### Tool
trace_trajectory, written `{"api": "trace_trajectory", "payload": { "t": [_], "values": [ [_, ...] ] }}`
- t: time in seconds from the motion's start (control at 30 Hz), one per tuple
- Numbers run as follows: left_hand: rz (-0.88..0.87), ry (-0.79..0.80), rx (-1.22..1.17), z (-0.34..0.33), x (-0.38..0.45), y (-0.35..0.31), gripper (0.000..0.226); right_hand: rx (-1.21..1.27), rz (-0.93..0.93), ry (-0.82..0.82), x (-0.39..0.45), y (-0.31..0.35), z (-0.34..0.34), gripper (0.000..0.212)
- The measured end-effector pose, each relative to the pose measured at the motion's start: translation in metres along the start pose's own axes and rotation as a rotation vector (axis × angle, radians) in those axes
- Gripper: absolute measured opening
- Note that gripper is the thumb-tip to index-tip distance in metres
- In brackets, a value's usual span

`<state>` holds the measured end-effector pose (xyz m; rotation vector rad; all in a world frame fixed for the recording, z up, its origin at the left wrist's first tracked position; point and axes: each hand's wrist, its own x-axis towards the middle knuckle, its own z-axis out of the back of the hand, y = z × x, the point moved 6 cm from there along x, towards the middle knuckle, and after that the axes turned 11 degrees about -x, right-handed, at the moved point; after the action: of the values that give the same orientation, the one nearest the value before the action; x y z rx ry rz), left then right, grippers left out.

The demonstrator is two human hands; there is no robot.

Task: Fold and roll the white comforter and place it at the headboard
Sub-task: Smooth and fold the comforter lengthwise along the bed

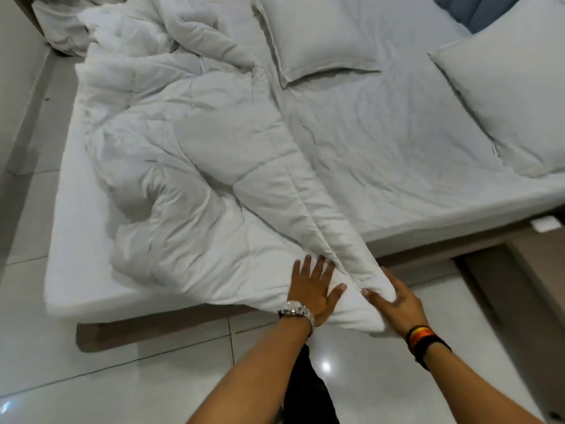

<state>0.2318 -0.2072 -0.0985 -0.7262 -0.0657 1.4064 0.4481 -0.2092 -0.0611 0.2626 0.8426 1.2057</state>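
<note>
The right hand (394, 304) is closed around a folded corner of the comforter (195, 166), with the thumb on the near side and the fingers wrapped behind the cloth. The left hand (315, 289) holds nothing: it lies flat and spread on the layer just beside, pressing it down at the bed's edge.

The comforter lies on the left half of the bed (397, 142), crumpled at the far end, and its near corner hangs over the edge above the floor (122, 377).

In my judgement the step is the first fold along the length. To do it well, the flat hand should keep the lower layer from sliding while the other hand lays the seam straight on it, edge on edge. The far bunch should be smoothed before rolling.

No container is in view. Two pillows (318, 35) (513, 96) lie near the headboard (477, 10), apart from the comforter.
</note>
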Motion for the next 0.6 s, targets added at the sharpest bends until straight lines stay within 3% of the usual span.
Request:
{"api": "trace_trajectory", "payload": {
  "t": [0.1, 0.17, 0.27, 0.33, 0.47, 0.53, 0.6],
  "values": [
    [-0.002, 0.021, 0.026, -0.015, -0.017, 0.008, 0.074, -0.281, -0.039, 0.044, -0.002, 0.001, -0.020, 0.092],
    [-0.031, -0.042, 0.026, -0.002, -0.029, 0.025, 0.072, -0.438, 0.046, 0.002, 0.000, 0.026, -0.034, 0.093],
    [-0.011, -0.362, -0.021, 0.046, -0.053, 0.077, 0.067, -0.600, 0.296, -0.073, -0.001, 0.086, -0.063, 0.086],
    [0.096, -0.619, -0.032, 0.089, -0.074, 0.127, 0.068, -0.622, 0.428, -0.046, 0.000, 0.127, -0.088, 0.082],
    [0.481, -0.974, -0.190, 0.162, -0.113, 0.237, 0.090, -0.578, 0.586, 0.027, 0.013, 0.195, -0.134, 0.077],
    [0.625, -1.014, -0.323, 0.184, -0.121, 0.288, 0.113, -0.554, 0.672, 0.057, 0.025, 0.229, -0.161, 0.076],
    [0.652, -0.950, -0.457, 0.196, -0.120, 0.319, 0.138, -0.539, 0.730, 0.072, 0.031, 0.251, -0.178, 0.077]
  ]
}}
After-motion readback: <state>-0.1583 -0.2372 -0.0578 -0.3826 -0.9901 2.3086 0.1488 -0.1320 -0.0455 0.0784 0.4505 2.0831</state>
